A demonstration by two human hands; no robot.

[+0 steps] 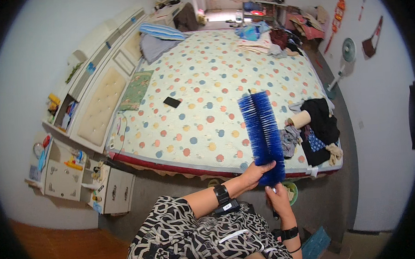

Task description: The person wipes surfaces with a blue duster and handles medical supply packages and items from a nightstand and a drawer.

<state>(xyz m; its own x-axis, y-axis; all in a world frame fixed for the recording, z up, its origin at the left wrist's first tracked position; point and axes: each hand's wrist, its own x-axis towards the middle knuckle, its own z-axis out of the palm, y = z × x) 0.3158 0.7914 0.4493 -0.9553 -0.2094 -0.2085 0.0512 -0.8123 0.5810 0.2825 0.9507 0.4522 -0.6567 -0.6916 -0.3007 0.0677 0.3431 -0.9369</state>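
A long brush with blue bristles (263,127) is held up in front of me, its far end pointing across the bed (200,129). My right hand (279,198) is wrapped around its dark handle (275,213). Against the lower end of the bristles lies my left hand (258,174), the thumb on top and the other fingers hidden behind the brush. Beneath it is a quilted sheet patterned with coloured dots.
Crumpled clothes (320,124) and a paper roll (299,119) lie at the bed's right. A black phone (172,102) and a green pillow (136,91) rest on the left. Below the near edge stands a green basin (292,190); a nightstand (118,189) is at left.
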